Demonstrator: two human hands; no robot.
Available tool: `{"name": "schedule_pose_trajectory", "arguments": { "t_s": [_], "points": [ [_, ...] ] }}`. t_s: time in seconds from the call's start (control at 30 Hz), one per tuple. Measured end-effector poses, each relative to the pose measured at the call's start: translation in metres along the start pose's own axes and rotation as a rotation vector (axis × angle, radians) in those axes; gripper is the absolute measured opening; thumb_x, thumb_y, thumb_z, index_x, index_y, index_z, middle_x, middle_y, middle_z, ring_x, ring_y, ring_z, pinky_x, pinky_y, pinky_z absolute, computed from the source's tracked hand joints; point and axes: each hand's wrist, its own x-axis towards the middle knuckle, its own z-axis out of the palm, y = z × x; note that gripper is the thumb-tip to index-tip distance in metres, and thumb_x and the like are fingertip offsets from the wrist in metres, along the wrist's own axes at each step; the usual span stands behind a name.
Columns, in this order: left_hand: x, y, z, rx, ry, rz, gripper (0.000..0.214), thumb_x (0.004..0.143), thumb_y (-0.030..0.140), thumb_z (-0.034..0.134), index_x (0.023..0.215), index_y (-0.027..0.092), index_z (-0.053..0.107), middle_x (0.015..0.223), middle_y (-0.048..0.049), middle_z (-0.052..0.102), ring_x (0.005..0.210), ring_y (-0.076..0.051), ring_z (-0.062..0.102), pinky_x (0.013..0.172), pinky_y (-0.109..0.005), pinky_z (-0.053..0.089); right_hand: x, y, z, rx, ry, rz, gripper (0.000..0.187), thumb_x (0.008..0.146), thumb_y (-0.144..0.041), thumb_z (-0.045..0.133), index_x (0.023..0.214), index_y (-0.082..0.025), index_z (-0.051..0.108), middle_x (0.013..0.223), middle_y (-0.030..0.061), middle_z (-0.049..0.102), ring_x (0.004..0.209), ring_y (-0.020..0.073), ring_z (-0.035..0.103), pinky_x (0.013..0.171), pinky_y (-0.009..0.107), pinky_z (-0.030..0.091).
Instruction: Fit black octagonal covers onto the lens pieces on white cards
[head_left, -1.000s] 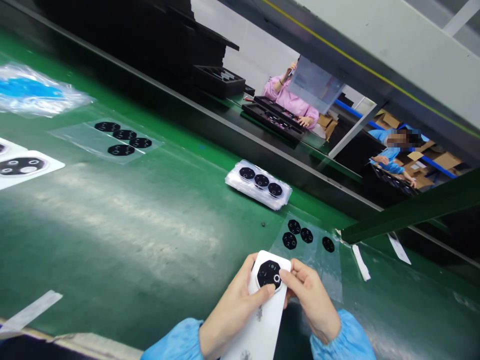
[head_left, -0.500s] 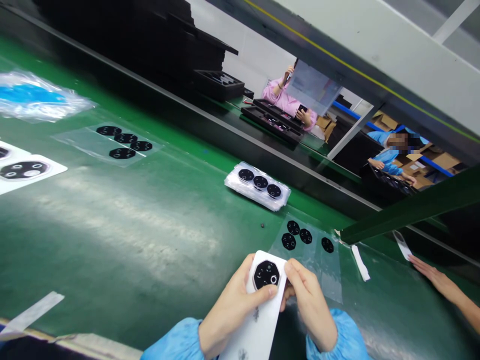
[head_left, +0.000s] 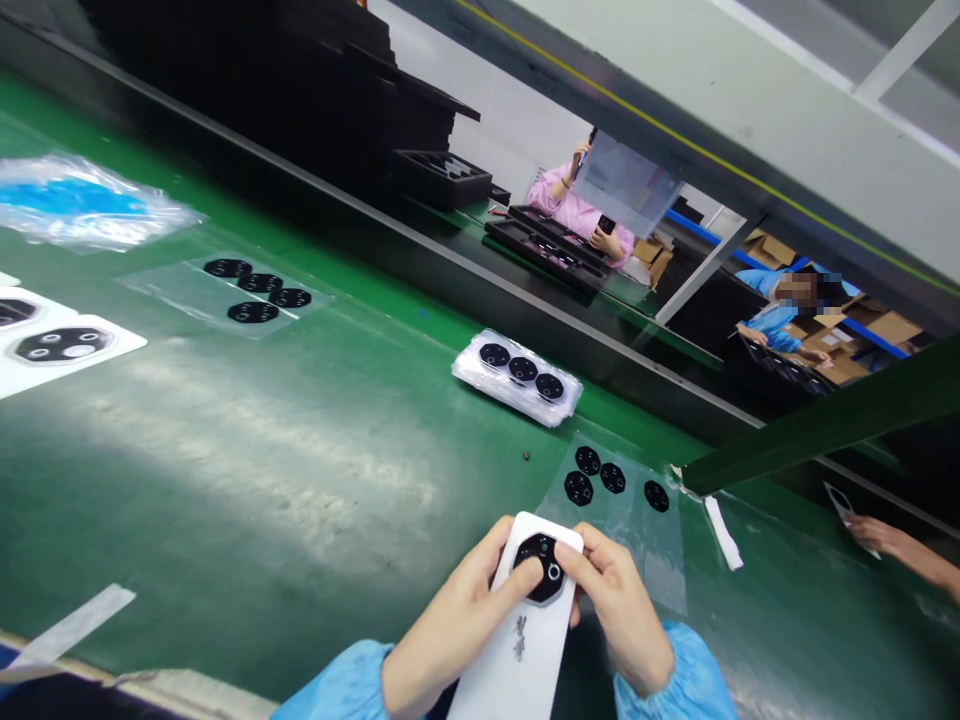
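Both my hands hold a white phone back cover point(head_left: 521, 640) low in the middle of the view. My left hand point(head_left: 457, 615) wraps its left side, thumb pressing on the black octagonal camera piece point(head_left: 541, 568). My right hand point(head_left: 619, 600) grips the cover's right edge, thumb at the piece's rim. Just beyond the cover lies a clear film sheet point(head_left: 637, 535) carrying several black octagonal pieces point(head_left: 587, 460).
A green conveyor belt point(head_left: 262, 440) runs across. On it lie a clear pack of lens pieces point(head_left: 517, 375), another film sheet with black pieces point(head_left: 255, 290), white covers point(head_left: 56, 345) and a blue-filled plastic bag point(head_left: 75, 200). Another person's hand point(head_left: 881, 535) reaches in at right. Black trays point(head_left: 442, 170) stand behind.
My left thumb has slid up onto the black camera piece. The cover has shifted slightly. The other person's hand at right came in and now holds a small strip further back.
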Motion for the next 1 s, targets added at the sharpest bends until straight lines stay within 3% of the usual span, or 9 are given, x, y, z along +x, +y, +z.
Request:
{"name": "schedule_pose_trajectory", "arguments": {
  "t_s": [0.07, 0.2, 0.53, 0.67, 0.83, 1.0],
  "points": [
    [0.001, 0.007, -0.003, 0.024, 0.024, 0.000, 0.036, 0.079, 0.053, 0.055, 0.083, 0.018, 0.048, 0.066, 0.0029, 0.057, 0.056, -0.010, 0.052, 0.050, -0.020, 0.040, -0.001, -0.001, 0.000, 0.000, -0.023, 0.003, 0.039, 0.079, -0.053, 0.056, 0.069, -0.017, 0.046, 0.055, -0.0054, 0.046, 0.044, 0.0068, 0.044, 0.042, 0.019, 0.034],
    [0.006, 0.015, -0.007, 0.119, 0.060, 0.068, 0.034, 0.075, 0.046, 0.061, 0.067, 0.016, 0.046, 0.060, 0.0053, 0.048, 0.058, -0.009, 0.046, 0.053, -0.019, 0.035, 0.000, -0.007, 0.001, -0.021, -0.040, -0.009, 0.040, 0.078, -0.054, 0.057, 0.067, -0.018, 0.044, 0.058, -0.0056, 0.040, 0.051, 0.0081, 0.042, 0.045, 0.019, 0.033],
    [0.012, 0.010, -0.012, 0.145, 0.029, 0.085, 0.036, 0.072, 0.042, 0.065, 0.062, 0.018, 0.039, 0.057, 0.0079, 0.038, 0.055, -0.008, 0.035, 0.050, -0.019, 0.027, 0.007, -0.006, 0.001, -0.145, -0.050, -0.091, 0.041, 0.078, -0.051, 0.058, 0.061, -0.018, 0.041, 0.057, -0.0062, 0.035, 0.054, 0.0080, 0.032, 0.050, 0.022, 0.026],
    [0.011, 0.011, -0.014, 0.118, 0.020, 0.048, 0.033, 0.077, 0.046, 0.059, 0.069, 0.018, 0.044, 0.061, 0.0057, 0.047, 0.058, -0.010, 0.044, 0.052, -0.020, 0.032, 0.008, -0.005, 0.000, -0.050, -0.080, 0.000, 0.040, 0.079, -0.053, 0.056, 0.066, -0.018, 0.044, 0.057, -0.0061, 0.040, 0.050, 0.0077, 0.038, 0.047, 0.021, 0.029],
    [0.006, 0.010, -0.018, 0.024, -0.069, 0.016, 0.031, 0.077, 0.046, 0.061, 0.083, 0.016, 0.053, 0.080, -0.0011, 0.060, 0.078, -0.017, 0.058, 0.069, -0.026, 0.044, 0.008, -0.005, -0.004, 0.084, -0.079, 0.028, 0.040, 0.079, -0.055, 0.056, 0.070, -0.018, 0.044, 0.056, -0.0061, 0.045, 0.046, 0.0064, 0.041, 0.043, 0.019, 0.032],
    [0.004, 0.009, -0.018, -0.019, -0.028, -0.013, 0.033, 0.074, 0.046, 0.064, 0.082, 0.016, 0.053, 0.075, -0.0025, 0.063, 0.068, -0.018, 0.061, 0.061, -0.027, 0.045, 0.005, -0.004, -0.006, 0.104, -0.123, 0.064, 0.039, 0.078, -0.055, 0.058, 0.082, -0.016, 0.050, 0.062, -0.0036, 0.052, 0.050, 0.0079, 0.047, 0.046, 0.020, 0.037]
  ]
}}
